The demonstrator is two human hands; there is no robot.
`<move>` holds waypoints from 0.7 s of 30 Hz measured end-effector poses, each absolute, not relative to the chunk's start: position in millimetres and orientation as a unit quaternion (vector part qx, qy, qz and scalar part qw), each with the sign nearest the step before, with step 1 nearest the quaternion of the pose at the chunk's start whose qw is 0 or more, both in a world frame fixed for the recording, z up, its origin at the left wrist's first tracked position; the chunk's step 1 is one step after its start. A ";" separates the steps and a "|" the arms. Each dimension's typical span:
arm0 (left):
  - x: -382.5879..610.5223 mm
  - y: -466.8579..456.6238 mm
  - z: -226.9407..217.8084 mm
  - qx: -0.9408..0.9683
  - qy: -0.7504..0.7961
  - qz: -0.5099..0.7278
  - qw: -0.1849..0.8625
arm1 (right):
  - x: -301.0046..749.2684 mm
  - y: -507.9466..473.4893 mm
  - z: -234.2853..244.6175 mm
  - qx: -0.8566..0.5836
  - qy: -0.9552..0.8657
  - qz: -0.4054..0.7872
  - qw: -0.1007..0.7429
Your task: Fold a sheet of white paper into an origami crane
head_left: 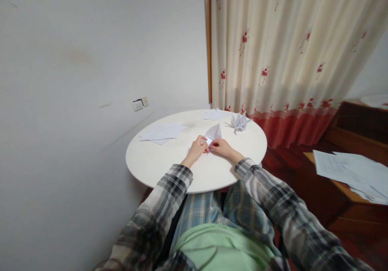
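My two hands meet near the middle of the frame over one folded white paper (pixel 214 131), which stands up in a point just above my fingers. My right hand (pixel 220 146) has its fingertips together, pinching the paper low down; my left hand (pixel 198 146) touches its left edge with curled fingers, though I cannot tell if they are clamped on it. The one round white table (pixel 163 170) under us, at the centre, bears three more lots of paper: one fanned pile of sheets (pixel 162 132) left of centre, one smaller batch of paper (pixel 212 115) at the table's top edge, and one cluster of folded paper shapes (pixel 239 122) right of centre; I cannot count the pieces in each. At the lower right of the frame, one piece of wooden furniture (pixel 333 202) carries several overlapping written sheets (pixel 348 170).
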State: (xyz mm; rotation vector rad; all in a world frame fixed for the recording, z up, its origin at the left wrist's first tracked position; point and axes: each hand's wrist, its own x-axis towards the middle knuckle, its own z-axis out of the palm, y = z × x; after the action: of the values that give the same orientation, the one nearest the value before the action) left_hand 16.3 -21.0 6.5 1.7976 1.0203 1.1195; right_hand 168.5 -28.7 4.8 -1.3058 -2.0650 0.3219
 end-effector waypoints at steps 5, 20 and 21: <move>17.5 -18.2 3.6 0.690 0.393 0.429 0.431 | 168.4 -29.1 5.0 -0.505 -0.787 0.128 0.331; 3.7 -1.5 -2.9 0.769 0.390 0.413 0.293 | 168.6 -31.8 6.6 -0.514 -0.792 0.111 0.311; 2.8 -1.1 -2.9 0.779 0.379 0.402 0.296 | 168.6 -32.2 7.1 -0.516 -0.790 0.112 0.311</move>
State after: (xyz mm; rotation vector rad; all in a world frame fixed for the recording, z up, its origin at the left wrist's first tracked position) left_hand 2.8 -1.1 -2.9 2.0721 1.0084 1.0695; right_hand 168.6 -32.2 7.1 -1.3622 -2.0866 0.2965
